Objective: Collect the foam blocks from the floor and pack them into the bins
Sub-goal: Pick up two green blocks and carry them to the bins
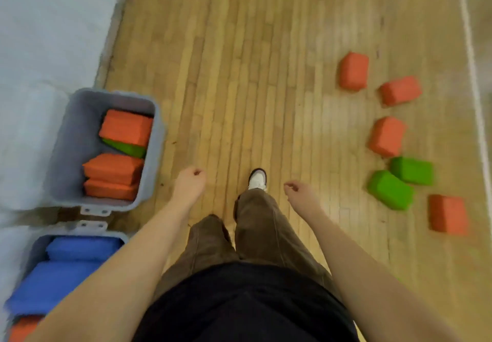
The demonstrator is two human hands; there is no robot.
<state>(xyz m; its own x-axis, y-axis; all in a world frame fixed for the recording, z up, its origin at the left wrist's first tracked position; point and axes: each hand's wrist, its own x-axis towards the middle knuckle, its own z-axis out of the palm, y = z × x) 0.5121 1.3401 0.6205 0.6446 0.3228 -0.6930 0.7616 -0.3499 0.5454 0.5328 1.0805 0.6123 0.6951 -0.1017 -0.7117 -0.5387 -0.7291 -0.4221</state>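
Between bins (149,155) and blocks (390,190), left hand (190,182) and right hand (299,191) hang loosely curled, empty. Likely step: fetching; next, stoop rightward for a block.

Bright, even indoor light, soft motion blur throughout.

Pale glare patches on the wooden floor (266,49) beyond the fingertips; orange foam blocks (353,71) smeared at their edges; wide-angle bending toward the corners; shadows faint.
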